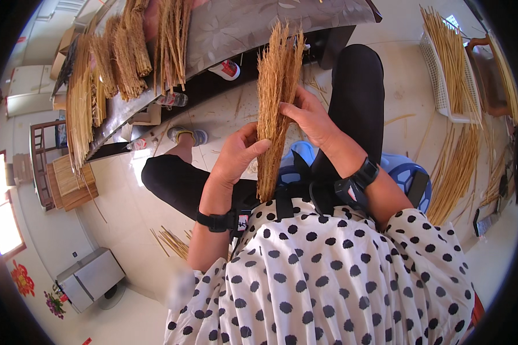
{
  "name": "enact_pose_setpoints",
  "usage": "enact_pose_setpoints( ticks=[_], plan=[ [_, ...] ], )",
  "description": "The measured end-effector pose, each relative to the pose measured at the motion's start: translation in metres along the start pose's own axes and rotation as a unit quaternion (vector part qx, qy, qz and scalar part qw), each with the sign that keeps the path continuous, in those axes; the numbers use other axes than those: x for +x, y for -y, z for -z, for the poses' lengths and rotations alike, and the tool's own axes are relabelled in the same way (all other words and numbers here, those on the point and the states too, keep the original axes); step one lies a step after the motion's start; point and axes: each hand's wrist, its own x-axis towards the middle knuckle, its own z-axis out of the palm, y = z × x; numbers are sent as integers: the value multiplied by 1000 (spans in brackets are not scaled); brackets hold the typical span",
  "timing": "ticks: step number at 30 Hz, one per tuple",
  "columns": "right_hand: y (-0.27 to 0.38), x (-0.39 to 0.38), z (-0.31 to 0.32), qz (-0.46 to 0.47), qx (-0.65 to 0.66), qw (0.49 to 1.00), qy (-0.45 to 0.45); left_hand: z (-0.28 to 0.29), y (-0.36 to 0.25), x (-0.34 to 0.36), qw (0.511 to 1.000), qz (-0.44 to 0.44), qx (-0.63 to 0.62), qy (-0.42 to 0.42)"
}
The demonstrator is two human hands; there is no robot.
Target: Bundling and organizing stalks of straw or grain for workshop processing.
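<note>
Upright in front of my lap is a bundle of dry straw-coloured stalks [275, 98] with bushy, seedy heads at its top. My left hand [242, 150] grips its lower middle from the left side, thumb laid across the front. Higher up on the right side, my right hand [312, 115] holds the same bundle, with the thumb on its front and the other fingers behind it, partly hidden. The bundle's cut lower ends reach down to my waist. Both wrists carry black straps.
A patterned table [230, 31] at the far left bears more stalk bundles [129, 54]. Long stalks fill a white basket [437, 80] at the right; loose stalks [456, 172] lie on the floor below it. A blue stool [400, 169] is under me. Bottles stand beneath the table.
</note>
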Motion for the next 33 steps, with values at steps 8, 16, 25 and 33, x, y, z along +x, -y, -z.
enact_pose_setpoints(
  ticks=[8, 16, 25, 33],
  plan=[
    [14, -5, -1, -62, 78, 995, -30, -15, -5, 0, 997, -25, 34, -67],
    [12, -4, -5, 7, 24, 999, 34, -20, -9, -1, 968, -37, 219, -114],
    [11, -4, -2, 1, 16, 999, 28, -14, -5, 3, 977, -53, 183, -93],
    [5, -3, -2, -1, 25, 999, 24, -12, 2, 6, 994, -33, 69, -76]
  ],
)
